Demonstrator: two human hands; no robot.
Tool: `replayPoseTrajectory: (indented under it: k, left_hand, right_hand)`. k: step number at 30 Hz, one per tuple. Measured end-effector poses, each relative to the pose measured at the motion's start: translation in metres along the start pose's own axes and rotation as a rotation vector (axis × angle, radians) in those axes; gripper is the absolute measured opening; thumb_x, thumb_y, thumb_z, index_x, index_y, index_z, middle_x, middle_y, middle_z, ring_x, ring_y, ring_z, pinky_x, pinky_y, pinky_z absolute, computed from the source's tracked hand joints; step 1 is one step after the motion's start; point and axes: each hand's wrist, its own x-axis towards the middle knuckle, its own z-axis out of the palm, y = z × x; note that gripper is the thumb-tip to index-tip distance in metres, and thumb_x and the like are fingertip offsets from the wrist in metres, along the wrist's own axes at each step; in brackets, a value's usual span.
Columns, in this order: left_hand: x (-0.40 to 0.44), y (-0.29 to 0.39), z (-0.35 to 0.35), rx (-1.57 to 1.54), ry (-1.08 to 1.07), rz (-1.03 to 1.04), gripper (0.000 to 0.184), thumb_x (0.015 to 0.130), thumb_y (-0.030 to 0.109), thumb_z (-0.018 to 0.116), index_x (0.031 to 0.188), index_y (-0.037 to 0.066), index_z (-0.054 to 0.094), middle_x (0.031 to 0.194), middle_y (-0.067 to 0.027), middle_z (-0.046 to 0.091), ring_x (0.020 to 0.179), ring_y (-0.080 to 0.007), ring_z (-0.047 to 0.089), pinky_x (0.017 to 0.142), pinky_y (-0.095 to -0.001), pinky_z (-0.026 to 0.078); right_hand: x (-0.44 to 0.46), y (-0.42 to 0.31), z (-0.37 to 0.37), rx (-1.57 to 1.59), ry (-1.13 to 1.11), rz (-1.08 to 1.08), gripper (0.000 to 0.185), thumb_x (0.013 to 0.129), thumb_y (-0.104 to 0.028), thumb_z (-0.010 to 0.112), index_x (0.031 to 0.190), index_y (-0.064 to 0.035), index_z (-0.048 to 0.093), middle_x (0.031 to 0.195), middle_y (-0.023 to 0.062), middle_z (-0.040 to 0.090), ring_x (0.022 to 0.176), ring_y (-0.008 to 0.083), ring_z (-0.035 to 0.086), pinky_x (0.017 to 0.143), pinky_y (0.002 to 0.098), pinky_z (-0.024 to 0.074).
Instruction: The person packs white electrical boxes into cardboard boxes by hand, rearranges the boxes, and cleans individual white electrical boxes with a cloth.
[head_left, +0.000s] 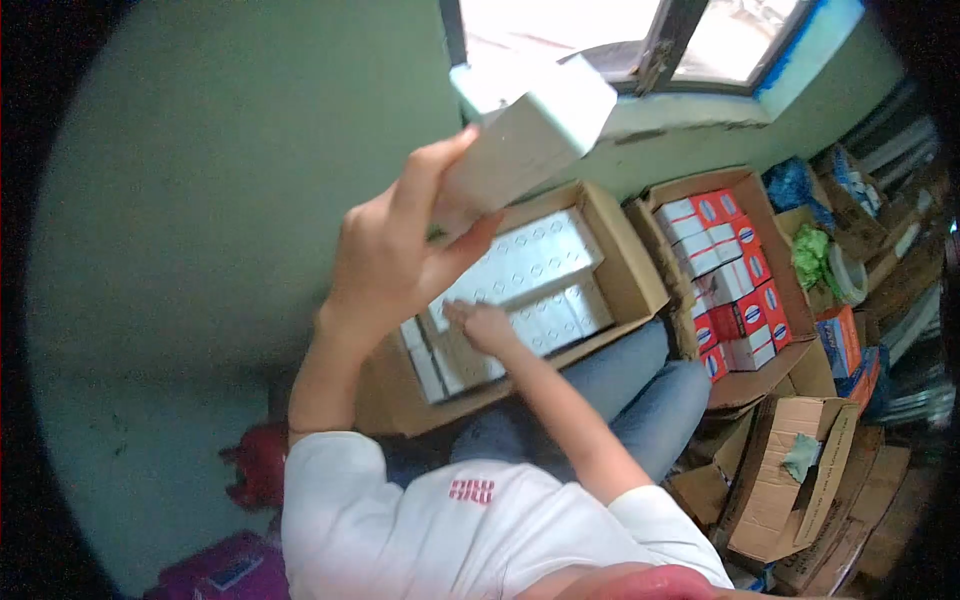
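Observation:
My left hand (385, 245) is raised near the window, its thumb and fingers closed round a long white box (515, 150). Lower down, my right hand (485, 328) reaches into an open brown carton (625, 260), its fingers somewhat apart and resting on the white boxes inside. These white boxes (540, 250) lie in rows and have small round marks on their tops. The carton stands in front of my legs.
A second carton (690, 385) at the right holds red and white boxes (750, 270). Empty cardboard (780, 480) lies at the lower right. Beyond are a green bag (812, 255) and a blue bag (795, 190). A window (650, 60) is at the top.

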Motion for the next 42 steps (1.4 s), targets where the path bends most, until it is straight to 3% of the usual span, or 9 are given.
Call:
replayPoseTrajectory:
  k: [2,6,11,18,22,28,34,37,42]
  left_hand:
    - [-0.041,-0.008,-0.026,-0.133,-0.268,-0.287,0.046,0.077,0.017,0.072,0.116,0.004,0.051,0.104,-0.0191,0.065,0.096,-0.0297,0.066,0.08,-0.0363,0.053]
    - [-0.129,-0.061,-0.017,0.151,-0.554,-0.741,0.045,0.078,0.026,0.068,0.111,0.0,0.053,0.091,-0.0262,0.065,0.088,-0.0375,0.065,0.078,-0.0417,0.051]
    - [-0.23,-0.133,0.067,0.233,-0.376,-0.935,0.046,0.08,0.034,0.064,0.105,-0.003,0.054,0.089,-0.0291,0.063,0.084,-0.0439,0.062,0.073,-0.049,0.049]
    - [-0.244,-0.171,0.16,0.163,-0.216,-1.021,0.04,0.089,0.031,0.048,0.111,-0.002,0.05,0.091,-0.0275,0.064,0.086,-0.0449,0.061,0.077,-0.0518,0.047]
    - [-0.244,-0.179,0.166,0.197,-0.38,-1.159,0.05,0.09,0.026,0.04,0.132,-0.002,0.039,0.096,-0.0274,0.063,0.091,-0.043,0.061,0.081,-0.0513,0.046]
    - [-0.245,-0.183,0.148,0.191,-0.543,-1.089,0.056,0.086,0.019,0.045,0.136,-0.003,0.033,0.097,-0.0255,0.064,0.09,-0.0422,0.062,0.077,-0.0497,0.049]
    - [-0.175,-0.156,0.122,0.474,-0.738,-0.85,0.035,0.084,0.016,0.048,0.113,-0.002,0.058,0.095,-0.0241,0.065,0.088,-0.0386,0.064,0.074,-0.0464,0.051]
    - [-0.106,-0.11,0.119,0.14,-0.168,-0.472,0.027,0.089,0.022,0.048,0.105,0.007,0.063,0.105,-0.0129,0.064,0.097,-0.0344,0.061,0.08,-0.0465,0.048]
    - [-0.005,-0.045,0.123,0.375,0.233,0.159,0.03,0.084,0.018,0.058,0.114,0.014,0.06,0.122,-0.006,0.056,0.116,-0.0256,0.05,0.096,-0.0396,0.04]
  right_hand:
    - [0.001,-0.002,-0.002,-0.064,-0.155,0.044,0.044,0.082,-0.01,0.052,0.125,-0.0153,0.053,0.139,-0.0006,0.045,0.124,0.018,0.045,0.095,0.0385,0.043]
    - [0.001,-0.001,-0.004,-0.078,-0.095,-0.023,0.047,0.078,-0.008,0.056,0.125,-0.0135,0.052,0.138,-0.0004,0.046,0.123,0.0186,0.046,0.096,0.0388,0.0429]
    - [-0.001,-0.003,-0.008,-0.052,-0.051,-0.035,0.051,0.075,-0.007,0.058,0.125,-0.0129,0.052,0.138,0.0007,0.046,0.124,0.0181,0.046,0.095,0.0402,0.0433]
    - [0.003,-0.001,-0.007,-0.091,-0.04,-0.039,0.047,0.078,-0.008,0.053,0.125,-0.0131,0.054,0.138,0.0008,0.047,0.124,0.0188,0.047,0.095,0.0401,0.0435]
    - [0.005,-0.004,-0.008,-0.144,-0.081,-0.134,0.046,0.078,-0.01,0.056,0.124,-0.0109,0.053,0.138,0.0,0.046,0.124,0.0198,0.046,0.094,0.0387,0.0429]
    - [0.006,-0.016,0.001,-0.156,-0.147,-0.27,0.049,0.081,-0.013,0.054,0.13,-0.0133,0.05,0.142,-0.0032,0.042,0.128,0.0196,0.042,0.099,0.0383,0.0394]
    - [0.006,-0.013,0.0,-0.184,-0.201,-0.241,0.044,0.085,-0.013,0.047,0.129,-0.0216,0.052,0.143,-0.0071,0.04,0.13,0.0171,0.039,0.1,0.0398,0.0385]
    - [0.007,-0.01,0.003,-0.116,-0.209,-0.211,0.044,0.084,-0.012,0.047,0.126,-0.0218,0.054,0.138,-0.0059,0.045,0.128,0.0163,0.041,0.1,0.0401,0.0385]
    - [0.006,-0.012,0.006,0.049,-0.185,-0.08,0.039,0.085,-0.013,0.045,0.121,-0.0219,0.057,0.127,-0.0027,0.055,0.123,0.0182,0.046,0.1,0.0393,0.038]
